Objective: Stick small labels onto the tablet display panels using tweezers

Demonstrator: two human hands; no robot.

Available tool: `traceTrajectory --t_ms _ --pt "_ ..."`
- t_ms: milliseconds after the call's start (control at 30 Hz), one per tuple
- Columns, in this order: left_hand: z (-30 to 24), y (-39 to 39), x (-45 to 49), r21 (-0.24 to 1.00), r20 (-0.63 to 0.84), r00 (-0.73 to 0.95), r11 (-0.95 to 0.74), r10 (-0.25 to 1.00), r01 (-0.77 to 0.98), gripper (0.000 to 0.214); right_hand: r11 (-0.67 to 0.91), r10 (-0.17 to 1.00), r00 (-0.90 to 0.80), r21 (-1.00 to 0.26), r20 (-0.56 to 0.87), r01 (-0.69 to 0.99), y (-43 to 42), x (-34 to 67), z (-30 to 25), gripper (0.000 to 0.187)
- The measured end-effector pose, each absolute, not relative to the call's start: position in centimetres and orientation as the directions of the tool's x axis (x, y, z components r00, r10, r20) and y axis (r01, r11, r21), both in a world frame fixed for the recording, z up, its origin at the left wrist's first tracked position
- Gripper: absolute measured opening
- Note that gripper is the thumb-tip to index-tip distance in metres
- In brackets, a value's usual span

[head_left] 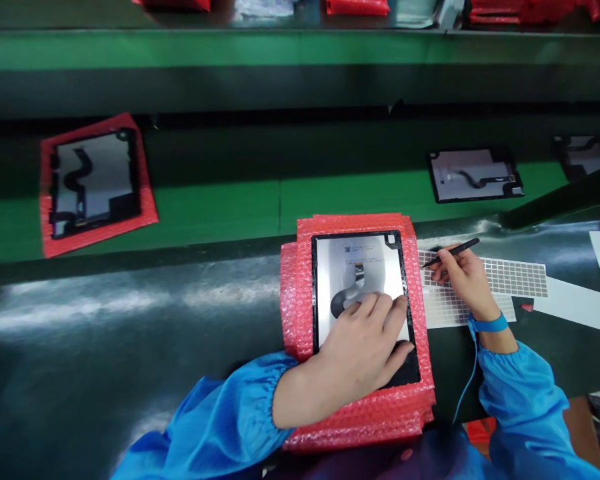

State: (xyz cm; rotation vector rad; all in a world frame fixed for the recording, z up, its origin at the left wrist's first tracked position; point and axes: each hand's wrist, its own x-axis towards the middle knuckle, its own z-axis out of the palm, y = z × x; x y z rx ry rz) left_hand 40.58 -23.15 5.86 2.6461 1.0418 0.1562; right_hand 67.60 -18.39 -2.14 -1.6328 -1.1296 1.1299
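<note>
My left hand (pixel 363 343) lies palm down on the back of a tablet screen panel (pixel 334 267), its fingers stretched out and thumb apart. Silver with a black frame, the panel has a dark flex cable (pixel 350 293) that is partly under my fingers. Beneath it is a stack of red bubble-wrap bags (pixel 360 423). To the right, my right hand (pixel 463 273) is closed around slim black tweezers (pixel 453 252), tip pointing left. The tip is just above a white sheet with a grid of small grey stickers (pixel 517 277). A second sticker sheet (pixel 445 310) lies partly under it.
Another panel (pixel 103 167) sits on red bubble wrap at the back left. Two more panels, one (pixel 473 177) nearer and one (pixel 587 157) at the edge, lie back right. A blue wrist strap (pixel 490 325) trails a cord. Red packages (pixel 357 7) line the upper shelf.
</note>
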Motion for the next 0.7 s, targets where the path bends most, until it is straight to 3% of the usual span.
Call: traceTrajectory --t_ms 333,500,700 --pt "5.7 -23.1 40.7 0.296 0.006 0.743 -0.711 0.67 0.638 0.06 -0.249 0.953 0.204 -0.964 -0.225 0.097 -18.9 67.6 -0.2 0.051" --pt "5.6 -23.0 41.0 0.211 -0.015 0.766 -0.747 0.643 0.631 0.066 -0.203 0.976 0.084 -0.978 -0.199 0.046 -19.3 65.5 2.7 0.045" --pt "6.1 -22.8 41.0 0.198 -0.046 0.77 -0.75 0.637 0.632 0.065 -0.176 0.984 -0.026 -0.984 -0.176 -0.019 -19.3 63.3 3.0 0.044"
